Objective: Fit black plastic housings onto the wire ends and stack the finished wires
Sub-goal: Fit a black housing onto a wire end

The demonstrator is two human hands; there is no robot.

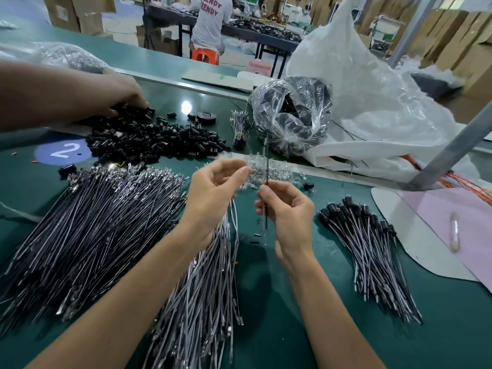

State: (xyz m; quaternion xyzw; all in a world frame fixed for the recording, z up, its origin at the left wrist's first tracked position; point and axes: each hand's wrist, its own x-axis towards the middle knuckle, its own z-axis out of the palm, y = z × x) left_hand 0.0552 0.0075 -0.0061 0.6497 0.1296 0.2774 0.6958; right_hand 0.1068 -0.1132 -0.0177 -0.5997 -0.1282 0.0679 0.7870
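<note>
The green tabletop [279,302] carries everything. At two o'clock slumps a big white plastic sack [372,102]. From nine to seven o'clock spreads the widest mass, the bare wires [93,235], their metal terminals pointing to twelve. A second sheaf [202,302] runs down towards six under the left forearm. At eleven o'clock lies the heap of black housings [149,139], where another person's hand [119,94] rests. At four o'clock the finished wires [367,249] are stacked, capped ends together at the top.

At centre, the right grip [287,209] pinches a single wire [266,155] between thumb and forefinger and holds it upright. Just beside it at ten o'clock, the left grip [213,187] has its fingers curled; whether it pinches anything cannot be told.

The wire looks light and thin, springy rather than limp, and likely to buckle if pushed from far back. I would hold it close below the terminal when pressing on a housing. The housings look small, hard and smooth, easy to fumble; take one by its sides, open mouth towards the terminal.
</note>
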